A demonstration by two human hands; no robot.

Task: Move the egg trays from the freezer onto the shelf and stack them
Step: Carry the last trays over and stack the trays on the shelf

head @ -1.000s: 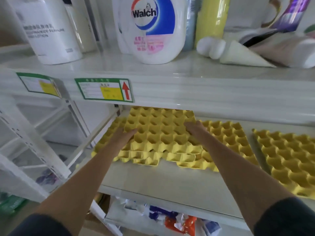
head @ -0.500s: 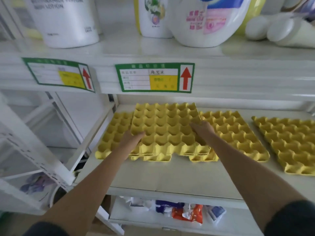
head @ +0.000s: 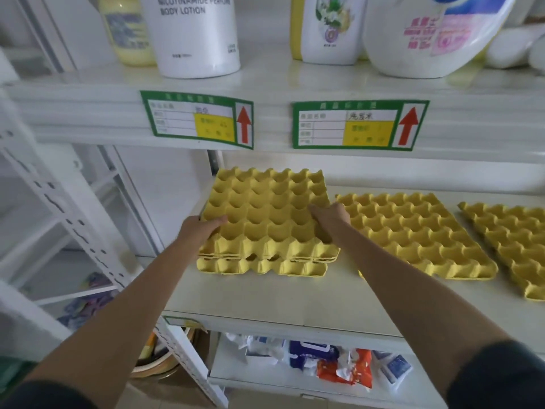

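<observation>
1. Two hands meet a stack of yellow egg trays (head: 267, 219) in the single head view. The left hand (head: 198, 228) grips the stack's left edge, fingers curled over the rim into a cup. The right hand (head: 331, 216) grips the right edge in the same way; its fingertips are hidden inside the cups.
2. Both sleeves are cut off by the lower frame edge, so only the forearms show in full.
3. The stack sits on the left part of the white middle shelf (head: 265, 296). Its upper trays lie slightly offset from the bottom tray, whose front edge juts forward. The exact number of trays cannot be made out.
4. A second egg tray (head: 418, 234) lies flat just beside the stack, its near left corner covered by the right forearm. A third egg tray (head: 510, 240) lies further right, cut off by the frame edge.
5. Trays are moulded pulp, matte, with rows of rounded cups and scalloped rims.
6. The upper shelf carries two green-bordered labels (head: 359, 125) with red arrows; their small print is blurred.
7. Above them stand a white body lotion tub (head: 196, 33) and other glossy plastic bottles, tops cropped.
8. Crumpled packets (head: 339, 364) on the lowest shelf are too indistinct to identify.
</observation>
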